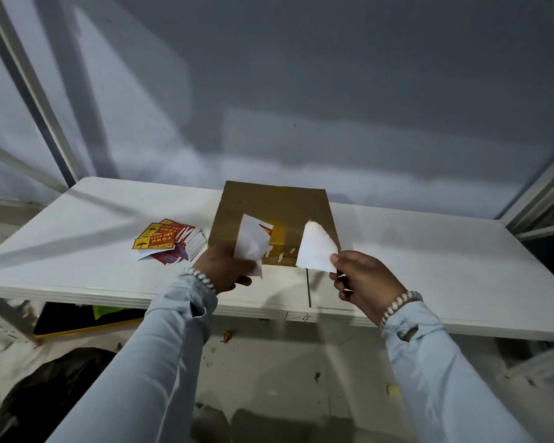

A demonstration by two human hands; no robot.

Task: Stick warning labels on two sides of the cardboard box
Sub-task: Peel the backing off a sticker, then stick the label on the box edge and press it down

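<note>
Above the near edge of the white table (429, 266) | my left hand (226, 266) is pinching a label (251, 243), white back toward me, red corner peeking out | my right hand (363, 282) is gripping a white paper piece (315, 249) | cardboard box (274, 207) is sitting just behind both | label stack (170, 239) is lying left of the box

Packing station: label stack (170, 240), table (429, 266)
</note>
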